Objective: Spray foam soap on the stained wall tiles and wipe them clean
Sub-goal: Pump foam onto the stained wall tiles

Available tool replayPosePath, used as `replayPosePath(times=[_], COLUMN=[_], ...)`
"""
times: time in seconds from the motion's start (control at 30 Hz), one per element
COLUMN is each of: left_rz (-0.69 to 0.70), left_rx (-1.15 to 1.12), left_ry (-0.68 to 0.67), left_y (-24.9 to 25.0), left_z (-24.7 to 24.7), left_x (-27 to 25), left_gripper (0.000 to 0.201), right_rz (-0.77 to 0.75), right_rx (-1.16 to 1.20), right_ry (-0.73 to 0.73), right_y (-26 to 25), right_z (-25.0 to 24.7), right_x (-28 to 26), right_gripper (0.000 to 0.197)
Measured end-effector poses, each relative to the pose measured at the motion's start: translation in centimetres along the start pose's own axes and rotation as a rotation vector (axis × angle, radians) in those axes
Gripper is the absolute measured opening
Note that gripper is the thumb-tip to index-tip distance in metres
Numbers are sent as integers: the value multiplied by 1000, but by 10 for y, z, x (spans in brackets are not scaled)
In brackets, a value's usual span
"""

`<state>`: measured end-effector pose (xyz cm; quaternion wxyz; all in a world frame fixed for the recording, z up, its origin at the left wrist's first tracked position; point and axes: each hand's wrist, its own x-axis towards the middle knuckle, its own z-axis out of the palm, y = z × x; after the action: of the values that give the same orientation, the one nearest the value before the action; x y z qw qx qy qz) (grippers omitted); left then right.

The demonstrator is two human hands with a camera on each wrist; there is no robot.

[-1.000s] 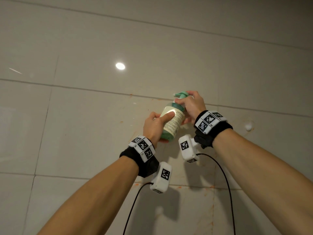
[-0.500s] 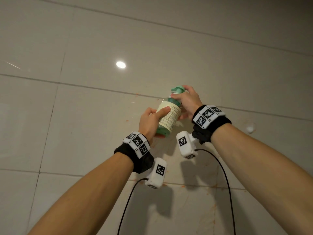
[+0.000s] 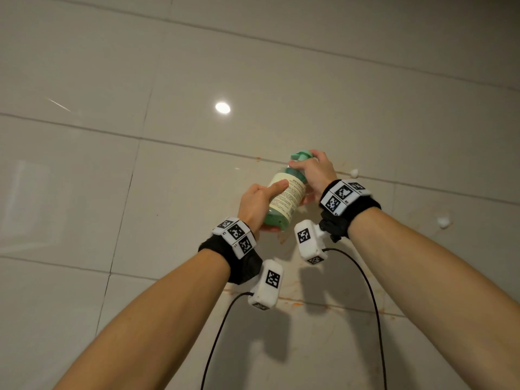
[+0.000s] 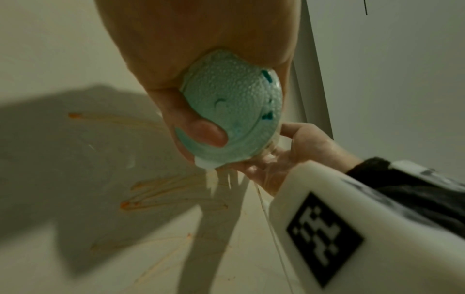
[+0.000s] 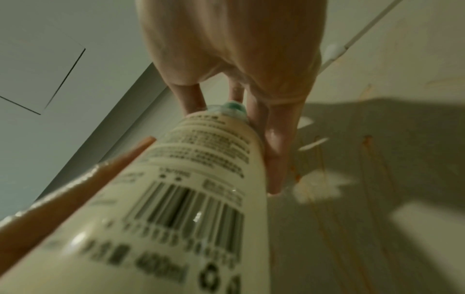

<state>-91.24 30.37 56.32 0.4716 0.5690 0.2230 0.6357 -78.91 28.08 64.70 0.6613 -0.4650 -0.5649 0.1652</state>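
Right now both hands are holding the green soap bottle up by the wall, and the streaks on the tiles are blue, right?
Nearly. Both the left hand and the right hand do hold the green soap bottle up by the wall tiles, but the streaks are orange, not blue. The left wrist view shows them best.

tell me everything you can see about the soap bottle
The clear plastic soap bottle with green liquid has a pale printed label with a barcode, a green pump head and a dimpled base. It is tilted, pump end up and toward the beige tiled wall, off any surface. The left hand grips its lower body, index finger lying along the label. The right hand grips the neck, fingers over the pump. White foam clings to the base edge.
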Motion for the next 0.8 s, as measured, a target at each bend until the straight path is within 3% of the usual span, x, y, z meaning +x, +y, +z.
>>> replayPosePath(times=[0.2,0.53,0.8], left_rz=[-1,-21,-49], left_rx=[-40,-134,-170], left_ry=[30,52,43], left_y=[-1,3,-1], left_z=[-10,-35,-37], left_x=[4,17,21], left_gripper=[44,60,56], right_rz=[-38,-78,-58], right_rx=[-8,0,11], right_ry=[23,6,55], right_y=[1,-8,-5], right_z=[15,49,50], right_x=[2,10,10], right_gripper=[54,57,45])
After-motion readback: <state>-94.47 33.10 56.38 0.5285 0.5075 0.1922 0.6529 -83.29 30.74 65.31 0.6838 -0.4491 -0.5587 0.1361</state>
